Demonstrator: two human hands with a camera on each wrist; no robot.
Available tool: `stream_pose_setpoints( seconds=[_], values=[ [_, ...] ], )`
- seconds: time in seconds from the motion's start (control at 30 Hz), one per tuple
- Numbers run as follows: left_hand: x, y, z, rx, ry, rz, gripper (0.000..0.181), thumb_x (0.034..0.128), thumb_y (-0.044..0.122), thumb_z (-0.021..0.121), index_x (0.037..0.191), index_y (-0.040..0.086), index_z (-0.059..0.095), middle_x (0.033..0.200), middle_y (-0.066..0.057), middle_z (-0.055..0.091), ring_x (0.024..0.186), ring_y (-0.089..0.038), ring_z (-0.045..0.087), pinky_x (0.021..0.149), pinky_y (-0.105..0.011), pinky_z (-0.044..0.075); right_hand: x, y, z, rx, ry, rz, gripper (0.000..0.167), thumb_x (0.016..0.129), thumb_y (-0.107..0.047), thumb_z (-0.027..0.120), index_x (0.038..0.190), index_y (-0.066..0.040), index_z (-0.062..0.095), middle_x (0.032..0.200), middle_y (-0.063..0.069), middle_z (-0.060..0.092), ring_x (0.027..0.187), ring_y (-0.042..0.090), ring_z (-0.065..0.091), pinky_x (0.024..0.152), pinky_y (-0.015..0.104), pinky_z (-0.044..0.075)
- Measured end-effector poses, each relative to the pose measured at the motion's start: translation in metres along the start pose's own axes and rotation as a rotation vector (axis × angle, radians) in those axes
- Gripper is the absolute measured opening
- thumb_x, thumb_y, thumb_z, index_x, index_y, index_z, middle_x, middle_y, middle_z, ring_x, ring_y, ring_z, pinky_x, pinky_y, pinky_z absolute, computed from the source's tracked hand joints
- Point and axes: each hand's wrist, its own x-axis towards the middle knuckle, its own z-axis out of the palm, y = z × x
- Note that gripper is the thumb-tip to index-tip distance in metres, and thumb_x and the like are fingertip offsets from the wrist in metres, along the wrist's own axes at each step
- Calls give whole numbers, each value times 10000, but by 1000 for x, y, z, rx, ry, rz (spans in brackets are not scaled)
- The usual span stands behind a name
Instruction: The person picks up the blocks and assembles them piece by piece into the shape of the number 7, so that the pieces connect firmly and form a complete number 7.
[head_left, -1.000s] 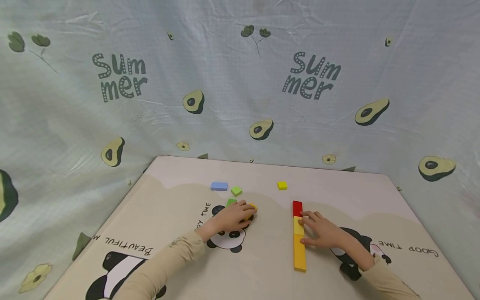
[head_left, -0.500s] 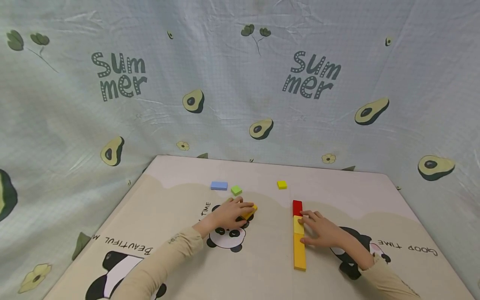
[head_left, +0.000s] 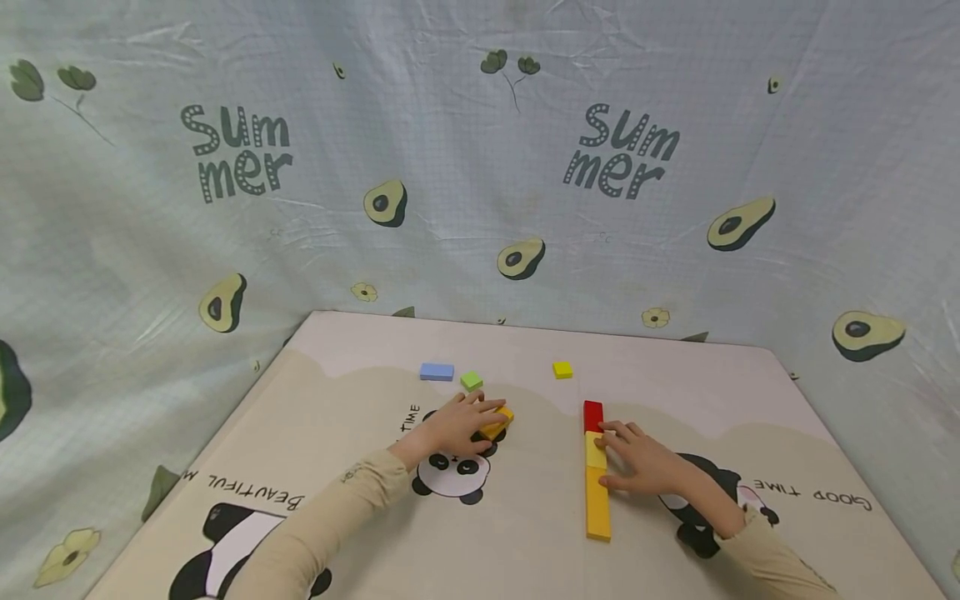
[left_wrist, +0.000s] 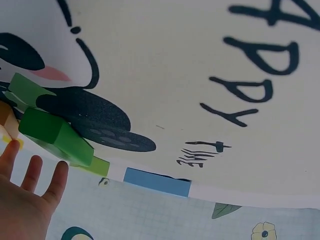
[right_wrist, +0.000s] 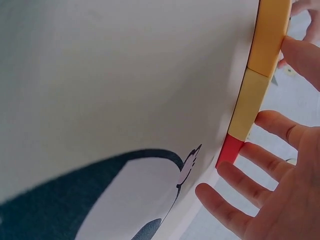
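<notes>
My left hand spans an orange block on the table, fingers over its top and far side, thumb at its near side. In the left wrist view a green block stands beside those fingertips; the left hand hides it in the head view. My right hand rests at the right side of a straight row: a red block, a pale yellow block and a longer orange block, end to end. Its thumb touches the longer block, and its spread fingers touch the pale yellow and red ones.
Behind the left hand lie a blue block and a small lime-green block. Further right is a small yellow block. The panda-print tabletop ends at a hanging cloth printed with avocados.
My left hand has shifted slightly left, now hiding the green block and exposing more of the orange one under its fingers. The right hand and the row have stayed in place.
</notes>
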Motion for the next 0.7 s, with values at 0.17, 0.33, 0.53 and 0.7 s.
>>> stream_pose_setpoints(
  seconds=[0.17, 0.33, 0.53, 0.7],
  values=[
    [-1, -1, -2, 14, -6, 0, 450, 866, 342, 545, 1294, 242, 450, 1401, -10, 392, 1131, -224, 430, 847, -400, 402, 0, 1, 1, -2, -2, 2, 534, 773, -477, 609, 1149, -112, 505, 1306, 157, 393, 1102, 306, 421, 857, 485, 444],
    [0, -3, -1, 18, -19, -9, 430, 875, 267, 534, 1297, 257, 451, 1399, 19, 396, 1096, -189, 434, 816, -343, 389, 0, 4, 2, -12, 0, 0, 543, 772, -489, 605, 1151, -114, 504, 1303, 154, 393, 1097, 304, 425, 853, 481, 448],
    [1, -4, -3, 18, -29, 3, 450, 868, 192, 532, 1307, 234, 445, 1386, -2, 414, 1063, -196, 434, 802, -340, 385, 1, 4, 3, -12, -5, 0, 542, 771, -494, 605, 1149, -118, 506, 1301, 151, 396, 1097, 304, 428, 854, 478, 449],
    [1, -4, -3, 17, 10, 11, 432, 861, 206, 552, 1284, 226, 468, 1352, -10, 455, 1084, -203, 435, 843, -375, 401, 1, 3, 2, -10, -7, 5, 533, 771, -484, 610, 1149, -122, 506, 1300, 149, 395, 1098, 304, 427, 858, 479, 448]
  ],
)
